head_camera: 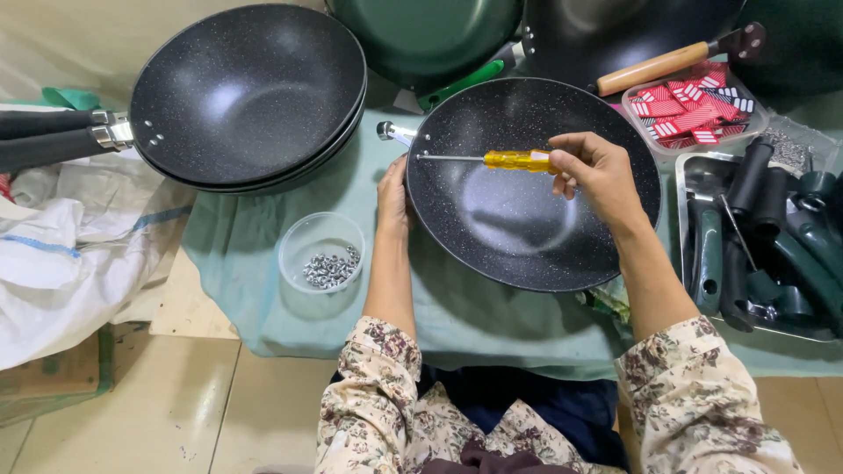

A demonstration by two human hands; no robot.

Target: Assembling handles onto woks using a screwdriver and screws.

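Green cloth [255,254] supports the speckled wok [536,184]; left hand [392,195] grips its rim, right hand [597,171] fingers pinch the yellow screwdriver [518,161]; keep blade square to the screw.

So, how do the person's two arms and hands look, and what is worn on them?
Both hands, the left hand and the right hand, are bare, without gloves, and no rings or watch show. Both arms wear loose cream fabric sleeves with a dark floral print, pushed up, so the forearms are uncovered.

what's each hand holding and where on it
Right hand grips the yellow-handled screwdriver by its handle; left hand holds the black speckled pan at its left rim.
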